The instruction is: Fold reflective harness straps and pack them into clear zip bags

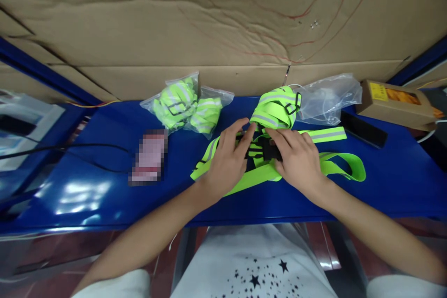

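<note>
A neon-yellow reflective strap (pixel 251 180) with grey stripes lies loosely spread on the blue table. Over its middle, my left hand (pixel 226 160) has its fingers bent around the pronged half of a black side-release buckle (pixel 254 152), partly hidden under the fingers. Facing it, the buckle's socket half (pixel 271 149) sits between the thumb and fingers of my right hand (pixel 299 156). The two halves look apart, with the prongs pointing at the socket. Just beyond my fingertips is a bundled reflective strap (pixel 277 107) with a black slider.
Two bagged strap bundles (pixel 178 102) (pixel 206 114) lie at the back left, near a pixelated pink object (pixel 149 156) beside black cables. On the right are a clear plastic bag (pixel 324 98), a black phone (pixel 363 129) and a cardboard box (pixel 394 107). A cardboard wall (pixel 174 42) stands behind.
</note>
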The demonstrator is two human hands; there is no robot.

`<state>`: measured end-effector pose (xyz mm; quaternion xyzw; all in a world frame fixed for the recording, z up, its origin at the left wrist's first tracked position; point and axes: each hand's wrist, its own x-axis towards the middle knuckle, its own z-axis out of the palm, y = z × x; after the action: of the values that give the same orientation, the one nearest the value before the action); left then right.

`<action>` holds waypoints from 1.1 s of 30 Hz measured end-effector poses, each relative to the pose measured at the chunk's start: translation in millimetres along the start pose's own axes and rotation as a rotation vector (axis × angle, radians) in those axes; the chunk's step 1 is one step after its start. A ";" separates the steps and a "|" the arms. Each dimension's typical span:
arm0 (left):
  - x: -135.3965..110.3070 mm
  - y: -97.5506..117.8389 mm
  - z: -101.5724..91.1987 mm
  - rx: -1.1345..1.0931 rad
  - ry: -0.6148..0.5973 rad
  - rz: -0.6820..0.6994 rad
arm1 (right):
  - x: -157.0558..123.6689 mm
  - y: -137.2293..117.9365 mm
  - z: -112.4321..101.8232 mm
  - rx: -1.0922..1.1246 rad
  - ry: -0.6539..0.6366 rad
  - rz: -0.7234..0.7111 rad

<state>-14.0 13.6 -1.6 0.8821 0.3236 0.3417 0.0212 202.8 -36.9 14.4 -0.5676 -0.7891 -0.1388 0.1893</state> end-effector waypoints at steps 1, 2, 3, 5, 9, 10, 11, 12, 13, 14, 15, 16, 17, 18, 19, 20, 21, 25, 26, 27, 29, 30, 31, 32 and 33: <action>-0.6 1.4 0.7 -0.009 -0.018 -0.001 | 0.3 -1.2 0.1 0.001 -0.011 -0.007; -1.3 3.0 1.9 -0.015 -0.033 -0.003 | 0.6 -2.6 0.3 -0.004 -0.021 -0.015; -1.8 4.8 3.4 -0.015 -0.040 -0.004 | 0.7 -4.0 0.6 -0.014 -0.027 -0.022; -2.3 7.9 6.7 0.006 -0.030 0.008 | 0.6 -6.8 1.4 -0.046 -0.028 -0.032; -1.8 14.5 11.7 0.045 -0.033 0.057 | -0.8 -12.5 4.2 -0.103 -0.048 -0.057; -1.8 16.8 12.2 0.044 -0.047 0.057 | -1.1 -14.0 5.0 -0.113 -0.059 -0.063; -2.1 19.4 12.5 0.040 -0.059 0.049 | -1.4 -15.4 5.8 -0.120 -0.070 -0.068; -2.6 22.1 12.8 0.036 -0.065 0.034 | -1.6 -16.7 6.5 -0.127 -0.076 -0.070; -3.4 24.8 13.0 0.029 -0.064 0.019 | -1.7 -17.8 7.0 -0.131 -0.077 -0.072; -4.4 27.3 13.4 0.019 -0.058 0.004 | -1.8 -18.5 7.3 -0.134 -0.075 -0.075; -5.4 29.5 13.7 0.007 -0.053 -0.007 | -1.8 -18.9 7.3 -0.133 -0.071 -0.076; -6.2 31.3 13.9 -0.012 -0.049 -0.013 | -1.8 -18.8 6.9 -0.128 -0.069 -0.076; -6.8 32.6 13.8 -0.035 -0.046 -0.020 | -1.7 -18.1 6.2 -0.117 -0.065 -0.074; -6.8 33.3 13.0 -0.065 -0.044 -0.027 | -1.5 -16.8 5.1 -0.095 -0.061 -0.072; -6.2 33.2 11.4 -0.101 -0.043 -0.038 | -1.0 -14.8 3.6 -0.061 -0.058 -0.064; -5.1 32.2 8.8 -0.151 -0.045 -0.047 | -0.2 -12.2 1.6 -0.013 -0.052 -0.051; -3.4 30.4 5.2 -0.220 -0.053 -0.054 | 1.0 -9.1 -0.8 0.049 -0.042 -0.038; 6.2 12.7 -14.7 -0.608 -0.139 -0.080 | 13.0 4.9 -15.4 0.414 -0.005 0.004; 8.8 6.2 -19.4 -0.678 -0.155 -0.100 | 17.7 8.1 -20.1 0.523 -0.003 0.010; 11.3 -0.7 -23.5 -0.720 -0.168 -0.124 | 22.8 11.1 -25.1 0.634 -0.008 0.016; 15.6 -13.7 -30.0 -0.768 -0.202 -0.153 | 32.8 16.5 -34.5 0.845 -0.055 0.018; 17.3 -18.9 -32.3 -0.812 -0.235 -0.155 | 36.9 18.9 -38.3 0.936 -0.093 0.015; 18.5 -22.8 -34.2 -0.886 -0.277 -0.155 | 40.0 21.1 -41.0 1.016 -0.131 0.014; 19.1 -25.1 -35.4 -0.989 -0.317 -0.155 | 42.0 22.9 -42.4 1.082 -0.158 0.018; 19.2 -25.8 -36.0 -1.110 -0.354 -0.164 | 42.8 24.3 -42.3 1.136 -0.174 0.031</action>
<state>-39.8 38.5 30.6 0.7547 0.1549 0.3049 0.5599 219.6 -11.4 71.7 -0.3975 -0.7442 0.3569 0.4010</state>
